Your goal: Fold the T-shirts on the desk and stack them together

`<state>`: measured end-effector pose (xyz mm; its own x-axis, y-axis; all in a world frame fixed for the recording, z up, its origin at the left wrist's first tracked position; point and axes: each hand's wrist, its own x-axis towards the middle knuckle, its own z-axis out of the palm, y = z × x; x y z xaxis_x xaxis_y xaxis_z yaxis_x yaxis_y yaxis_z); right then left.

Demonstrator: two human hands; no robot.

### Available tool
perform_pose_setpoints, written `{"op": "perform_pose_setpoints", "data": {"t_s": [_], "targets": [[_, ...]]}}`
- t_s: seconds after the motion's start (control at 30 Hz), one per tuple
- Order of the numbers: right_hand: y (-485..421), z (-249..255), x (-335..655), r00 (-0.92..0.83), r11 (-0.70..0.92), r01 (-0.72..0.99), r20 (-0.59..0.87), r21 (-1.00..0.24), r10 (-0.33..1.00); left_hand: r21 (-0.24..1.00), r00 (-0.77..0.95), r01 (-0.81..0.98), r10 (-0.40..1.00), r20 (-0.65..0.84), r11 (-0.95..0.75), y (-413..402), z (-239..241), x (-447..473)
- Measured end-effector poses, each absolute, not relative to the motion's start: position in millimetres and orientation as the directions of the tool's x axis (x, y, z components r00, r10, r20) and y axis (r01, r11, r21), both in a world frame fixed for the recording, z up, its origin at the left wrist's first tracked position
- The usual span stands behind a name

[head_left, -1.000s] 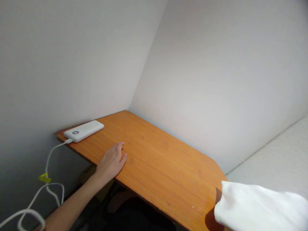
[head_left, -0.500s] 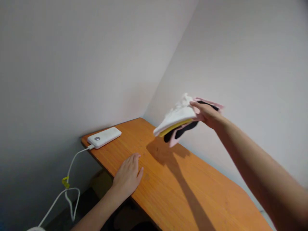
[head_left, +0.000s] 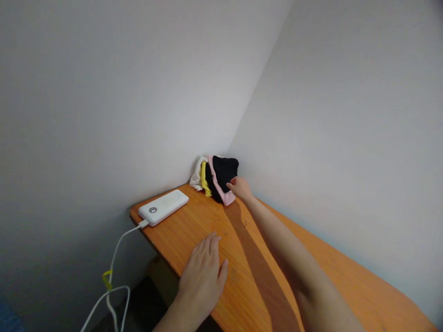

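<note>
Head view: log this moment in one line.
right hand: touching cloth pile | left hand: flat on table | power bank: white cable attached

Cable (head_left: 116, 246) runs off bottom edge. Table (head_left: 353, 281) cut off lower right. Right hand (head_left: 240, 188) at cloth pile (head_left: 221, 177), far corner: grip unclear; white piece mostly hidden.

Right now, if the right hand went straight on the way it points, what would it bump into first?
The right hand would meet the bundle of cloths it is touching, with the wall seemingly right behind.
</note>
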<state>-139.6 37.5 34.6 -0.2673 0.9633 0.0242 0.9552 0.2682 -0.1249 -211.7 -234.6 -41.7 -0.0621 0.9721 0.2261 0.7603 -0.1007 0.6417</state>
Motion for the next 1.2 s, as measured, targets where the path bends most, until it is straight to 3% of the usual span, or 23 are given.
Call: {"op": "perform_pose_setpoints", "data": {"t_s": [0.13,0.23,0.4,0.53,0.6,0.7,0.83,1.07,1.2], "targets": [[37.9,1.2,-154.1,-0.273,0.278,0.960,0.115,-0.033,0.955,0.630,-0.052,0.772,0.979,0.196,-0.085,-234.4,-44.4,-212.5],[42.9,2.7,-154.6,-0.287,0.294,0.956,0.162,-0.019,0.944,0.635,-0.046,0.769,0.985,0.168,-0.073,-234.3,-42.1,-214.2],[46.9,60.9,-115.6,-0.295,0.322,0.946,0.313,-0.037,0.903,0.642,-0.050,0.764,0.986,0.157,-0.063,-233.1,-38.1,-216.9],[4.7,104.0,-20.4,-0.440,0.517,0.854,0.448,-0.059,0.778,0.645,-0.041,0.759,0.983,0.181,-0.087,-231.8,-35.7,-218.3],[-34.3,112.9,45.8,-0.501,0.562,0.827,0.430,-0.018,0.751,0.641,-0.034,0.761,0.981,0.193,-0.100,-231.3,-33.4,-219.0],[-104.1,120.9,141.3,-0.381,0.388,0.920,0.370,0.060,0.847,0.625,-0.022,0.773,0.980,0.196,-0.108,-230.8,-29.4,-219.8],[-187.8,132.3,204.7,-0.205,0.204,0.978,0.319,0.036,0.925,0.589,0.011,0.797,0.978,0.209,-0.135,-229.3,-27.1,-219.5],[-249.5,116.8,131.5,-0.291,0.317,0.941,0.200,-0.114,0.936,0.525,0.072,0.833,0.975,0.211,-0.175,-226.8,-25.8,-217.8],[-262.6,87.9,71.3,-0.325,0.342,0.936,0.169,-0.081,0.931,0.526,0.085,0.832,0.977,0.194,-0.176,-227.6,-23.4,-216.5]]}}
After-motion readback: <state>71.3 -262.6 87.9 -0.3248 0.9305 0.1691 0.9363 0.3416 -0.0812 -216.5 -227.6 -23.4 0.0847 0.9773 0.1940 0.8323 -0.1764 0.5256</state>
